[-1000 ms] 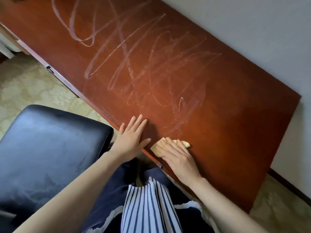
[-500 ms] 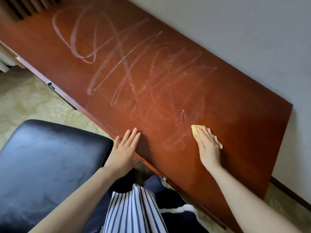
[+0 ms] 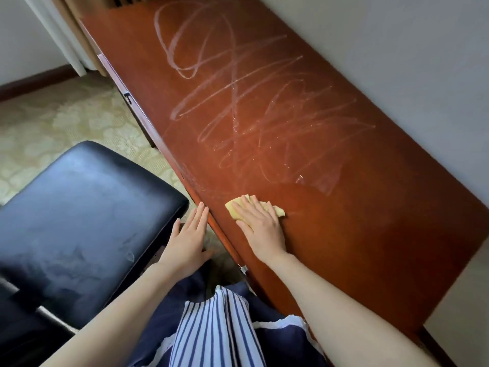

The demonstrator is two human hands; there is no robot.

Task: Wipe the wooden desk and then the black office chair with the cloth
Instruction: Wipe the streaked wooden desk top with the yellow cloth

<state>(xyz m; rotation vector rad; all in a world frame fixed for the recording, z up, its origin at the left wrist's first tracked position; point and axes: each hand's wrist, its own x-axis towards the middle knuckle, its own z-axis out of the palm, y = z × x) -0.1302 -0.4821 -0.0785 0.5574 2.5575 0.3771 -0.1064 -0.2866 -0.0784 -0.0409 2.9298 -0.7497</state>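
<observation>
The right hand (image 3: 260,226) pressed a crumpled yellow cloth (image 3: 276,210) onto the glossy reddish wooden worktop (image 3: 370,234) near its front edge, fingers straight and flat. The left hand (image 3: 189,235), fingers straight too, reached that edge. The smudged, padded black chair (image 3: 79,207) stood just before the worktop.

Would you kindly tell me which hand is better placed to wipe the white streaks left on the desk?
The right hand: it presses the yellow cloth flat on the desk, just short of the streaks. The left hand holds nothing.
</observation>
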